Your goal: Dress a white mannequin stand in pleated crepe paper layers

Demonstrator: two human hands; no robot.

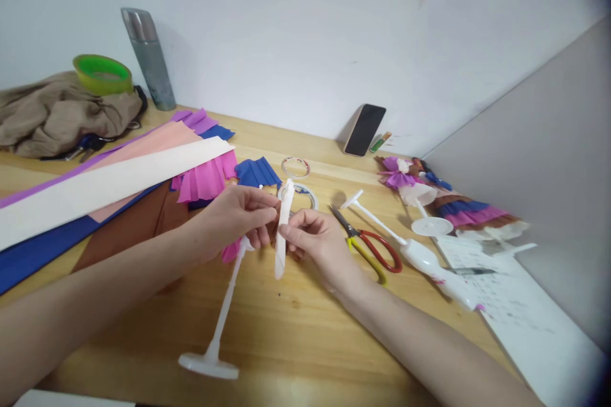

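The worktop (296,356) gives the forearms room to steady against, which would help keep the handling fine. The long white sheet (119,183) lies atop coloured ones at the left, well apart from the hands, and is best left undisturbed. The white stand (209,365) rises from its round base toward the left hand, so wrists should stay light there to avoid knocking it. The scissors (363,238) lie just beyond the right hand; keep knuckles off the blades. The right hand (317,243) grips the narrow white strip (282,238), thumb flat on its face, above the worktop's middle. The left hand (241,219) has its fingers drawn together at the strip's left edge; whether they pinch it, I cannot tell. Light, even thumb pressure should avoid creasing it.
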